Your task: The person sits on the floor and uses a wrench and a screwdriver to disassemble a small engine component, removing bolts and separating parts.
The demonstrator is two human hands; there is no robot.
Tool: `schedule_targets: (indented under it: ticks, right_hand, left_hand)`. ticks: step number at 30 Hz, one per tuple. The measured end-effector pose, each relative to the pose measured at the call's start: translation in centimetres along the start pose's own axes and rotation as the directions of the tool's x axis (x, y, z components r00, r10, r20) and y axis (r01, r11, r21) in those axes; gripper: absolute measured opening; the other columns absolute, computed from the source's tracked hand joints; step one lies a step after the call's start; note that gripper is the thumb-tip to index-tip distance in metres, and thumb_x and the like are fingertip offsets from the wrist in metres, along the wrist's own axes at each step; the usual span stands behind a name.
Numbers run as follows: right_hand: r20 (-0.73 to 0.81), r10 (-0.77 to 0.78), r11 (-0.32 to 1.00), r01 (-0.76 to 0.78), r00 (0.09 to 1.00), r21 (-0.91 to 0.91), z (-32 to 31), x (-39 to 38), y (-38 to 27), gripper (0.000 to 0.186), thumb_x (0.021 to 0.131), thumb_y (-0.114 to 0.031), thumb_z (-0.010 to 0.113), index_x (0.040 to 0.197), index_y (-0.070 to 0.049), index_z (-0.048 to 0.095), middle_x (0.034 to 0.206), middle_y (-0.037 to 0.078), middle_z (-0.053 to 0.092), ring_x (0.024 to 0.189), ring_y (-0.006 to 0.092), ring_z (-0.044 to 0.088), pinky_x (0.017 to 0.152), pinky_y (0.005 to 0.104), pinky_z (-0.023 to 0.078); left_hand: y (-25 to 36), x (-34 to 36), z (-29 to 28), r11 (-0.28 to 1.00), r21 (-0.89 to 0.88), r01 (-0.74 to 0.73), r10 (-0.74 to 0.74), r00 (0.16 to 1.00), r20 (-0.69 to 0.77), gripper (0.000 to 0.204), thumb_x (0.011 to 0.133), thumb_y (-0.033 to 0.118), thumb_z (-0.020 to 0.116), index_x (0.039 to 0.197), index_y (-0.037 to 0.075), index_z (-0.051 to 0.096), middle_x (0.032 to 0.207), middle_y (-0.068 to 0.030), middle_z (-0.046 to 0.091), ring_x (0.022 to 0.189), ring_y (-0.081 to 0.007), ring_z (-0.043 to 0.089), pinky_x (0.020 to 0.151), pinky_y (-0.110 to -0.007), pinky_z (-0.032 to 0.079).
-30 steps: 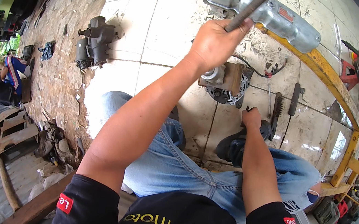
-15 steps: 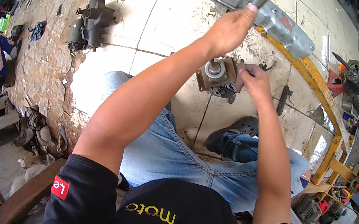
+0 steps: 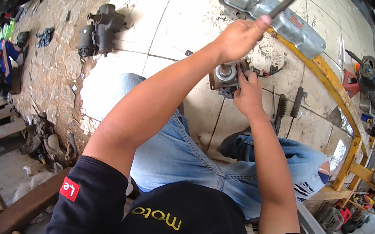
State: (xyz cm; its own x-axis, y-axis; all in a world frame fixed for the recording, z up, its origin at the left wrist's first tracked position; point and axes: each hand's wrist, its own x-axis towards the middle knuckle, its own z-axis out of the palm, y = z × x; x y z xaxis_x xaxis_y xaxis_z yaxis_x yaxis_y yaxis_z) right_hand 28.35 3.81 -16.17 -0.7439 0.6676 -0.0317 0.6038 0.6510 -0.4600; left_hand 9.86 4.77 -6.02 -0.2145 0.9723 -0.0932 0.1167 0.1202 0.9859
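My left hand (image 3: 241, 40) is closed around a dark metal bar (image 3: 286, 4), which rises to the upper right and curves at its far end. Just below that hand, a machine part (image 3: 224, 75) with a squarish flange and a round silver centre stands on the tiled floor between my legs. At its right side, my right hand (image 3: 248, 93) has its fingers closed on a short dark chisel-like piece (image 3: 241, 73) pressed close to the flange. The fingers partly cover that piece, and its lower end is hidden.
A silver valve cover (image 3: 279, 22) lies beyond my hands, beside a yellow metal frame (image 3: 332, 75). A brush (image 3: 281, 107) and a black-handled tool (image 3: 297, 103) lie to the right. A dark metal housing (image 3: 106, 30) sits left. Someone (image 3: 5, 63) is at the far left.
My right hand has moved left with the chisel-like piece, closer against the machine part. The bar in my left hand has shifted slightly, and its bend now shows. The view has shifted a little.
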Motion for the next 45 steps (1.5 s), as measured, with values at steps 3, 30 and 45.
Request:
schedule_targets:
  ticks: [3, 30, 45]
  right_hand:
    - [-0.013, 0.001, 1.0, -0.001, 1.0, 0.007, -0.2, 0.1, -0.6, 0.069, 0.075, 0.006, 0.057, 0.142, -0.011, 0.049, 0.124, 0.015, 0.05, 0.11, 0.0363, 0.052, 0.097, 0.0432, 0.045]
    - [0.186, 0.022, 0.998, -0.01, 0.982, -0.065, -0.3, -0.6, -1.2, 0.065, 0.078, -0.001, 0.061, 0.141, -0.005, 0.046, 0.12, 0.01, 0.048, 0.11, 0.0317, 0.051, 0.091, 0.0487, 0.043]
    - [0.172, -0.08, 0.806, 0.165, 0.982, -0.569, 2.2, -1.6, -5.1, 0.063, 0.09, -0.015, 0.051, 0.149, -0.001, 0.034, 0.157, 0.01, 0.028, 0.143, 0.0328, 0.028, 0.108, 0.065, 0.027]
  left_hand:
    - [1.5, -1.1, -0.1, 0.981, -0.149, 0.127, -0.136, 0.989, -0.052, 0.08, 0.085, 0.084, 0.032, 0.069, 0.009, 0.051, 0.063, 0.0014, 0.039, 0.056, -0.0108, 0.035, 0.053, -0.028, 0.034]
    - [6.0, 2.0, 1.4, 0.991, 0.129, 0.044, 0.0, 0.946, -0.325, 0.081, 0.082, 0.077, 0.056, 0.082, -0.002, 0.073, 0.057, -0.0055, 0.057, 0.06, -0.0163, 0.057, 0.06, -0.034, 0.049]
    - [2.4, -1.9, -2.1, 0.997, 0.056, -0.059, 0.08, 0.804, -0.589, 0.079, 0.081, 0.075, 0.059, 0.065, -0.002, 0.065, 0.053, -0.0085, 0.057, 0.053, -0.0187, 0.056, 0.055, -0.036, 0.048]
